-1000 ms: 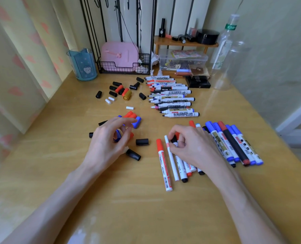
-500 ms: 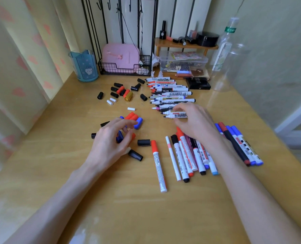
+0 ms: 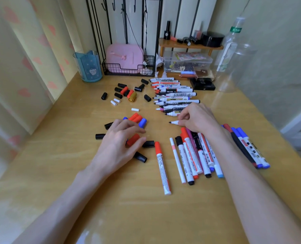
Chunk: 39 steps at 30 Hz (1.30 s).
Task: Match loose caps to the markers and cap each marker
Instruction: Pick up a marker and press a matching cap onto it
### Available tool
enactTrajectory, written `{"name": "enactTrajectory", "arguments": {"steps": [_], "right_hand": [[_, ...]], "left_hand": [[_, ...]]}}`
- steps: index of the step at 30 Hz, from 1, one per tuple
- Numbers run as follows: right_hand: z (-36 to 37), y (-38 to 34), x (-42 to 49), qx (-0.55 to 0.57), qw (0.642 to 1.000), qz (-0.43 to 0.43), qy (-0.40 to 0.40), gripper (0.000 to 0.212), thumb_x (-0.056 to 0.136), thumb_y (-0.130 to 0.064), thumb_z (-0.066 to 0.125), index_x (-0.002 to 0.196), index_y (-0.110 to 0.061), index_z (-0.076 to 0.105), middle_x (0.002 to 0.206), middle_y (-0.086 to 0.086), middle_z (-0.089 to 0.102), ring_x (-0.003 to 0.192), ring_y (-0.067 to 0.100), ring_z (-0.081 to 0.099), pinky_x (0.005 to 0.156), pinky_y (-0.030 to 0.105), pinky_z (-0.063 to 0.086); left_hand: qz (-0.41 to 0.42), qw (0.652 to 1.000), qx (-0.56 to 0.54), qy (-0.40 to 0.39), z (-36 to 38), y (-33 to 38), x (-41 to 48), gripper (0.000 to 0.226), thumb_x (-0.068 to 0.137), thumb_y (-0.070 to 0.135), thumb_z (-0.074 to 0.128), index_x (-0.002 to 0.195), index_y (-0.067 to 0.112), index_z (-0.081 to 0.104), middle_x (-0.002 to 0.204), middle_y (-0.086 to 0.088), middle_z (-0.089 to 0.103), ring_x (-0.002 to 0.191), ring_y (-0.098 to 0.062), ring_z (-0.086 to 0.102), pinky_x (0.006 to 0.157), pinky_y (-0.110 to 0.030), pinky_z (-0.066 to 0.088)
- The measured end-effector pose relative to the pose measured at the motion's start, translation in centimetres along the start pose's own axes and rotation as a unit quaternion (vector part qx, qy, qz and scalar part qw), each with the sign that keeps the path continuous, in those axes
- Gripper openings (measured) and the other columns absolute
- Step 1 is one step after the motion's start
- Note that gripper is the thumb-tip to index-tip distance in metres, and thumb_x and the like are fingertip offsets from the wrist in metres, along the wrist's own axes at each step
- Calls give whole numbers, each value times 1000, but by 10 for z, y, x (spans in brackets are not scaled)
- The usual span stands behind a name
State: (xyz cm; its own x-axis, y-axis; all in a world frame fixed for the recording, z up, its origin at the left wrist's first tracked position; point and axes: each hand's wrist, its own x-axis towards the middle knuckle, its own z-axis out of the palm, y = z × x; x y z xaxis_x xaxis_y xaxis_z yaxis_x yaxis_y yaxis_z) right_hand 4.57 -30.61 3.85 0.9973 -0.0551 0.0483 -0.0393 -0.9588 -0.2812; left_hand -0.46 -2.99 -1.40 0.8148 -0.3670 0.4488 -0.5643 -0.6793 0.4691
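My right hand (image 3: 197, 118) pinches an uncapped white marker with a black tip (image 3: 174, 122), lifted off the near end of the row of uncapped markers (image 3: 174, 95). My left hand (image 3: 118, 143) lies with curled fingers over a heap of loose caps, and a red cap (image 3: 133, 139) sits between its thumb and fingers. Black caps (image 3: 148, 144) and red and blue caps (image 3: 137, 118) lie around that hand. Capped markers (image 3: 193, 154) lie in a bunch below my right hand. A single red-capped marker (image 3: 162, 166) lies apart to their left.
More capped blue and red markers (image 3: 246, 147) lie at the right. Further loose caps (image 3: 126, 93) are scattered at the back left. A blue cup (image 3: 89, 67), a wire basket (image 3: 128, 67), a clear box (image 3: 186, 62) and bottles (image 3: 234, 55) line the table's back edge.
My right hand left the capped bunch, reached to the uncapped row and drew back holding a black-tipped marker. My left hand stayed on the cap heap, with its fingers shifting slightly.
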Motion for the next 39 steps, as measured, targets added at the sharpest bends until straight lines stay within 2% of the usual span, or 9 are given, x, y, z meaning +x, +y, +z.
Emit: {"name": "enactTrajectory", "arguments": {"steps": [5,11,15,17,19,24,27,32,39], "right_hand": [[6,-1,0,2,998,-65,26,10,88,-28,83,97,-25,80,95,-5,68,108,24,60,103,41,43],[8,-21,-25,66,983,-154,74,10,98,-30,70,107,-25,71,118,-7,67,119,15,49,104,36,26],[3,-27,-53,172,970,-166,41,16,105,-29,60,118,-21,64,107,-10,69,96,-4,35,100,35,35],[3,-28,-64,187,963,-188,54,16,107,-31,56,119,-22,60,103,-10,68,99,1,42,100,39,42],[4,-27,-70,196,952,-220,83,15,107,-33,56,119,-24,59,106,-10,67,99,5,57,93,42,51],[10,-15,-77,178,953,-215,117,21,104,-52,56,116,-37,64,104,-14,68,89,13,67,71,42,57],[14,-10,-79,213,950,-208,99,17,102,-45,61,117,-38,67,107,-15,67,87,9,70,77,36,56],[17,-9,-78,170,950,-229,128,21,101,-38,64,121,-40,71,99,-16,61,83,14,63,99,36,41],[19,-14,-80,169,938,-268,138,26,98,-35,69,123,-37,76,94,-13,59,75,11,61,85,34,41]], "left_hand": [[2,1000,3,-8,5,0,1,27,96,43,65,110,25,79,116,13,61,111,-14,48,96,-35,48],[18,999,23,-33,8,-1,2,29,87,52,69,100,28,80,112,13,59,106,-10,42,94,-39,49],[1,1000,-15,9,3,7,2,24,93,47,68,105,27,73,104,19,63,99,-6,49,86,-24,47],[-37,995,-78,39,-3,13,1,22,97,46,63,108,28,66,93,20,66,83,-7,58,72,-18,45],[-62,984,-160,45,-6,16,1,16,100,38,63,111,25,61,84,12,71,70,-17,63,65,-26,50],[-87,967,-235,46,-6,16,0,15,97,25,72,111,22,67,82,4,69,70,-16,66,65,-14,43],[-102,957,-268,45,-6,14,1,18,94,24,76,111,22,69,89,3,71,73,-15,68,69,-15,47],[-112,941,-316,40,-6,15,2,20,94,25,76,112,19,70,96,1,76,78,-29,73,77,-35,59],[-83,945,-316,-16,-5,21,0,20,95,22,74,114,16,75,79,4,73,66,-10,66,66,-20,51]]}}
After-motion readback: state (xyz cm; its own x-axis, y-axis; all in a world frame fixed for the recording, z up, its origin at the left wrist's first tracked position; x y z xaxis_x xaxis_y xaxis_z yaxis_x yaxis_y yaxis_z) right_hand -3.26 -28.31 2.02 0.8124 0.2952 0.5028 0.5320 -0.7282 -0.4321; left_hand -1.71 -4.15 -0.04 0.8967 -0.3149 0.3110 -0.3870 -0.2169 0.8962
